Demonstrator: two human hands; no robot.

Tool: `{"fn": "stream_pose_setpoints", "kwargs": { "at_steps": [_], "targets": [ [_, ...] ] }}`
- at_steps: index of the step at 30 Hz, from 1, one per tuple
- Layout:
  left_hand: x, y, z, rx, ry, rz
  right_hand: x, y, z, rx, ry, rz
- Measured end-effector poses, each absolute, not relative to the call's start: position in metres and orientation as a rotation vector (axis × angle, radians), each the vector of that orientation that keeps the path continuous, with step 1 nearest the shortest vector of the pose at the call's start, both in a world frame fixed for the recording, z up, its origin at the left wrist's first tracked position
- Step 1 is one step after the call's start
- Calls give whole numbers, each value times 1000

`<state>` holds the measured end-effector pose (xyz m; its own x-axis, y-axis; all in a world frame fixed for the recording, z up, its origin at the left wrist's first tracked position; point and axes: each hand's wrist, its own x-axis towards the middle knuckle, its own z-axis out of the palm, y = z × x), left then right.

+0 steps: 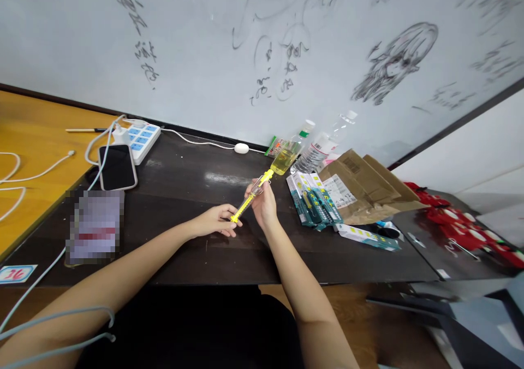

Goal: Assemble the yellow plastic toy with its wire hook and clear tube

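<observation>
A clear tube-shaped tool with yellow ends and a yellow inner rod is held at a slant above the dark table. My left hand has its fingers closed around the lower yellow end. My right hand grips the upper part, near the larger yellow end and a thin metal clip. To the right of my right hand lie several green and white boxes, side by side, with yellow markings. Another such box lies apart, nearer the front edge.
Behind the boxes stand a bottle of yellow liquid and a clear water bottle. A cardboard package lies to the right. At left are a phone, a power strip, cables and a blurred packet. Red items lie far right.
</observation>
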<state>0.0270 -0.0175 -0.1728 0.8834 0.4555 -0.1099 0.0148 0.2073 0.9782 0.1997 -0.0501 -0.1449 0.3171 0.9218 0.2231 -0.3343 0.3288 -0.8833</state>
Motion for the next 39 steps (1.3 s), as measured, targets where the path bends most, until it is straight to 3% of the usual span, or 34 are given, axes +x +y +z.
{"fn": "stream_pose_setpoints", "kwargs": {
  "at_steps": [11, 39],
  "targets": [
    [32, -14, -183, 1620, 472, 515, 203, -49, -143, -869, -825, 902],
    [31, -19, -177, 1697, 525, 481, 211, -48, -144, -848, -789, 907]
  ]
}}
